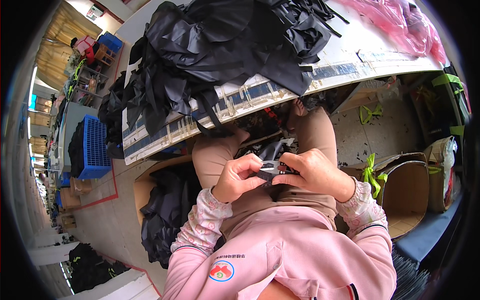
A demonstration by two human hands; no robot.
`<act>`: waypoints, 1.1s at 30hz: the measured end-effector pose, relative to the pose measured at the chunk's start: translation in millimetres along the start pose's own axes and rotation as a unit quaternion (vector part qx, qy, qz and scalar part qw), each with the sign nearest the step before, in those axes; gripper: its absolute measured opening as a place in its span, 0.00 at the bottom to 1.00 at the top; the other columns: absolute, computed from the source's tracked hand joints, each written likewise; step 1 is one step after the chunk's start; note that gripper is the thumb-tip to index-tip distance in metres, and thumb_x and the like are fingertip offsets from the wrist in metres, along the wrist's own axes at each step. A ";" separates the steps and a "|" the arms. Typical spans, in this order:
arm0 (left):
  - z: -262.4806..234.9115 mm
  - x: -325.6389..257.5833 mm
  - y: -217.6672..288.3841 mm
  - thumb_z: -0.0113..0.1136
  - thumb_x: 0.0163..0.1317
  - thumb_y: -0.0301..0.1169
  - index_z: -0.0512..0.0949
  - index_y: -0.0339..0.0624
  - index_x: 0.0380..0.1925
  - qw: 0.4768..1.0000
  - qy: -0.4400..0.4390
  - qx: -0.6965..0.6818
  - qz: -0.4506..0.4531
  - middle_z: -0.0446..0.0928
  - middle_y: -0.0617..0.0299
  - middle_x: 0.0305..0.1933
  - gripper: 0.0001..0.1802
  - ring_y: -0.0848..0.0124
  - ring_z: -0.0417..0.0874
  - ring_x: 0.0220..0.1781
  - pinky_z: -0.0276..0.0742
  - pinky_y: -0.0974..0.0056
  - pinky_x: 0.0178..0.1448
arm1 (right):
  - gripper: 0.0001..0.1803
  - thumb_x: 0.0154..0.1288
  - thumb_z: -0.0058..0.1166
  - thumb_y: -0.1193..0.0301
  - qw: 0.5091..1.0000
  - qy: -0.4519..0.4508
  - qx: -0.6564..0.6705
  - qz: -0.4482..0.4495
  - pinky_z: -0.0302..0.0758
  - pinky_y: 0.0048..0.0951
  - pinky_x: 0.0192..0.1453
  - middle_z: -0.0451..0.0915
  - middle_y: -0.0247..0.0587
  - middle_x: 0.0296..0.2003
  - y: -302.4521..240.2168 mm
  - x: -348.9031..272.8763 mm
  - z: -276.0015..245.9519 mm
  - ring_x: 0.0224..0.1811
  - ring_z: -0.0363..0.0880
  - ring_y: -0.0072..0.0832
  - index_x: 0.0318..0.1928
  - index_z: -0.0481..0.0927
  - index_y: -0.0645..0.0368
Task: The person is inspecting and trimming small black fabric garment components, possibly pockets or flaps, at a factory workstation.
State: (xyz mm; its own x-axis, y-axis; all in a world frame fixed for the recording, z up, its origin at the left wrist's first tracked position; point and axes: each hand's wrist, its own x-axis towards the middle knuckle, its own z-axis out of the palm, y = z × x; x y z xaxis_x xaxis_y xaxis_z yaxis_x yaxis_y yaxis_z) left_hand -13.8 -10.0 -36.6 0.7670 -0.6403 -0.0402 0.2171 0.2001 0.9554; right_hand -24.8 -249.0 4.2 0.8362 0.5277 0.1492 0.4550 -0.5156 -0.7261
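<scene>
My left hand (237,179) and my right hand (316,170) meet above my lap, thumbs and fingers closed in a pinch. Between them is a small grey-and-black piece (268,169) with a pale, shiny face and a dark lower part. The left fingers grip its left end and the right fingers its right end. Its exact kind is too small and too covered by fingers to make out. Beyond my knees, a large heap of black fabric pieces (215,45) lies on the white table (390,65), some strips hanging over the near edge.
Pink plastic film (400,25) lies at the table's far right. A cardboard box (407,200) with a green tie stands at my right. More black fabric (165,215) fills a carton at my left. Farther left stands a blue crate (96,147). Dark scraps litter the floor under the table.
</scene>
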 end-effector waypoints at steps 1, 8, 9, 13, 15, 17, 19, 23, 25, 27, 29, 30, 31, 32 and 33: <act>-0.1 -0.4 -0.2 0.62 0.57 0.18 0.79 0.31 0.37 1.000 0.001 -0.002 -0.005 0.71 0.62 0.41 0.07 0.75 0.73 0.43 0.68 0.70 0.50 | 0.21 0.59 0.61 0.55 1.000 0.000 0.004 -0.001 0.72 0.41 0.25 0.75 0.48 0.17 0.0 -0.1 0.4 0.21 0.77 0.48 0.29 0.74 0.61; -0.1 1.7 1.5 0.62 0.57 0.19 0.79 0.31 0.37 1.000 -0.008 0.004 -0.007 0.72 0.61 0.41 0.07 0.75 0.73 0.43 0.68 0.70 0.50 | 0.20 0.59 0.62 0.55 1.000 0.000 0.006 0.003 0.71 0.42 0.25 0.74 0.50 0.17 2.1 -3.2 0.1 0.22 0.76 0.50 0.30 0.75 0.61; 0.2 2.7 2.6 0.62 0.57 0.19 0.79 0.31 0.37 1.000 -0.013 0.009 0.000 0.72 0.61 0.41 0.07 0.75 0.73 0.43 0.68 0.70 0.50 | 0.20 0.59 0.62 0.56 1.000 0.006 0.011 0.000 0.71 0.42 0.25 0.74 0.51 0.17 2.9 -3.8 0.4 0.22 0.76 0.50 0.30 0.75 0.61; 0.5 3.1 7.7 0.63 0.57 0.20 0.79 0.32 0.37 1.000 -0.020 0.019 -0.010 0.73 0.61 0.41 0.07 0.74 0.74 0.43 0.68 0.70 0.50 | 0.19 0.59 0.62 0.57 1.000 0.003 0.023 0.006 0.70 0.43 0.24 0.73 0.52 0.16 5.1 -6.1 -0.9 0.21 0.75 0.51 0.28 0.75 0.61; 0.2 4.2 10.0 0.63 0.57 0.19 0.80 0.32 0.37 0.999 -0.027 0.025 -0.008 0.74 0.61 0.41 0.07 0.74 0.74 0.43 0.69 0.70 0.50 | 0.19 0.59 0.62 0.57 1.000 0.000 0.027 0.005 0.69 0.43 0.24 0.73 0.52 0.16 5.4 -6.9 -2.9 0.21 0.75 0.51 0.28 0.75 0.61; -1.1 5.4 11.6 0.63 0.57 0.19 0.80 0.32 0.37 0.999 -0.035 0.031 -0.005 0.74 0.61 0.40 0.07 0.74 0.74 0.43 0.69 0.70 0.49 | 0.19 0.59 0.62 0.58 0.999 -0.003 0.031 0.005 0.69 0.43 0.24 0.73 0.52 0.16 7.0 -8.3 -4.0 0.21 0.74 0.51 0.28 0.75 0.62; -3.5 6.6 13.6 0.63 0.56 0.19 0.80 0.32 0.35 0.997 -0.053 0.063 -0.007 0.75 0.61 0.40 0.07 0.74 0.75 0.43 0.69 0.70 0.50 | 0.19 0.59 0.62 0.58 0.999 -0.010 0.041 0.013 0.68 0.43 0.24 0.72 0.53 0.17 9.7 -9.7 -4.7 0.21 0.74 0.52 0.28 0.75 0.62; -8.1 9.9 22.1 0.64 0.54 0.19 0.79 0.32 0.34 0.994 -0.084 0.061 -0.023 0.75 0.62 0.39 0.07 0.74 0.75 0.42 0.69 0.70 0.49 | 0.20 0.59 0.63 0.57 0.996 -0.007 0.082 0.016 0.68 0.42 0.24 0.73 0.52 0.17 5.1 -8.3 -15.0 0.21 0.74 0.51 0.28 0.75 0.63; -12.1 13.1 27.7 0.64 0.54 0.20 0.79 0.33 0.33 0.984 -0.144 -0.008 -0.105 0.74 0.63 0.37 0.06 0.76 0.74 0.40 0.69 0.71 0.46 | 0.21 0.59 0.62 0.55 0.994 -0.060 0.089 -0.012 0.68 0.42 0.24 0.74 0.50 0.17 4.1 -6.8 -20.6 0.21 0.75 0.50 0.29 0.76 0.63; -17.3 16.1 30.1 0.63 0.54 0.20 0.79 0.33 0.32 0.977 -0.168 -0.017 -0.134 0.74 0.65 0.36 0.05 0.77 0.74 0.39 0.69 0.72 0.45 | 0.21 0.59 0.62 0.54 0.992 -0.079 0.091 -0.023 0.69 0.41 0.25 0.74 0.49 0.17 4.2 -6.3 -20.2 0.21 0.75 0.49 0.29 0.76 0.62; -20.3 19.9 31.5 0.63 0.54 0.21 0.78 0.33 0.31 0.967 -0.193 -0.027 -0.164 0.74 0.66 0.35 0.05 0.79 0.73 0.37 0.69 0.73 0.43 | 0.22 0.59 0.62 0.53 0.991 -0.097 0.093 -0.032 0.69 0.41 0.25 0.75 0.48 0.17 3.1 -5.4 -21.3 0.21 0.76 0.48 0.30 0.76 0.62; -20.9 21.4 32.7 0.62 0.54 0.21 0.78 0.34 0.30 0.960 -0.211 -0.031 -0.182 0.73 0.67 0.34 0.04 0.80 0.73 0.36 0.69 0.73 0.42 | 0.22 0.59 0.61 0.52 0.990 -0.113 0.081 -0.036 0.70 0.40 0.25 0.75 0.48 0.17 1.8 -4.5 -22.8 0.21 0.76 0.48 0.30 0.77 0.61; -21.1 21.9 34.3 0.62 0.54 0.22 0.77 0.34 0.29 0.952 -0.228 -0.035 -0.201 0.73 0.69 0.33 0.04 0.81 0.72 0.35 0.68 0.74 0.41 | 0.22 0.59 0.61 0.52 0.988 -0.129 0.071 -0.040 0.70 0.40 0.25 0.76 0.47 0.17 0.8 -3.8 -23.6 0.21 0.77 0.47 0.31 0.77 0.61; -20.5 22.3 36.0 0.62 0.54 0.22 0.77 0.34 0.29 0.953 -0.226 -0.035 -0.200 0.73 0.69 0.33 0.04 0.81 0.72 0.35 0.68 0.74 0.41 | 0.22 0.59 0.61 0.52 0.988 -0.131 0.070 -0.042 0.70 0.40 0.25 0.76 0.47 0.17 0.5 -3.5 -23.7 0.21 0.77 0.47 0.31 0.77 0.61; -19.4 22.6 37.5 0.62 0.54 0.22 0.77 0.35 0.29 0.949 -0.234 -0.030 -0.211 0.73 0.69 0.31 0.04 0.81 0.72 0.34 0.68 0.74 0.41 | 0.22 0.59 0.61 0.51 0.987 -0.139 0.066 -0.049 0.70 0.40 0.25 0.76 0.46 0.17 0.3 -3.3 -23.7 0.21 0.77 0.47 0.31 0.77 0.61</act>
State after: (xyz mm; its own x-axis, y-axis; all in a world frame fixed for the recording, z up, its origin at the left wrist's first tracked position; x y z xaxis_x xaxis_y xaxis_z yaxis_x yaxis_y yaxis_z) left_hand 23.4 -2.6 -7.4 0.2558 -0.9289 -0.2678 0.4908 -0.1139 0.8638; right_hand -20.2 -266.9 19.4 0.6652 0.7453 0.0466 0.4704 -0.3697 -0.8013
